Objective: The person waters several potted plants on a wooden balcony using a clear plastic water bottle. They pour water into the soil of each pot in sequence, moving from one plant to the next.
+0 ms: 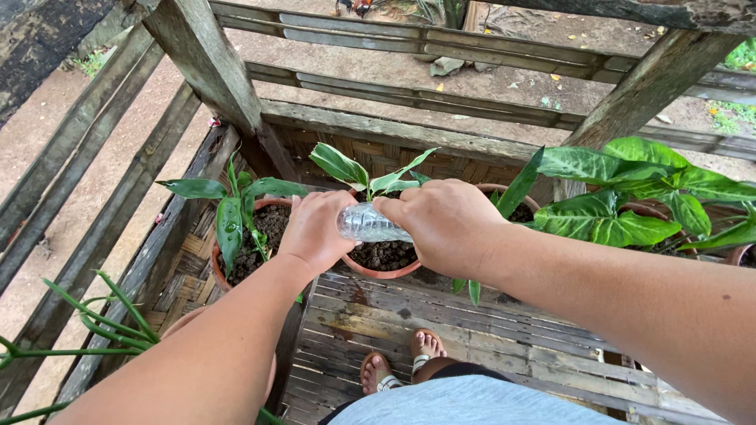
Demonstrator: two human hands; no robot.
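bare arms, grey shirt, perhaps sandals [391, 375]

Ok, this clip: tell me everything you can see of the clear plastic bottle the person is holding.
The clear plastic bottle is small, transparent and ribbed, with a crinkled look. It lies roughly level, held over the soil of the middle terracotta pot. The left hand grips one end and the right hand wraps the other, so only its middle section shows. Its cap and base are hidden. Whether it holds water cannot be told.

No packages, labels, signs or screens visible.
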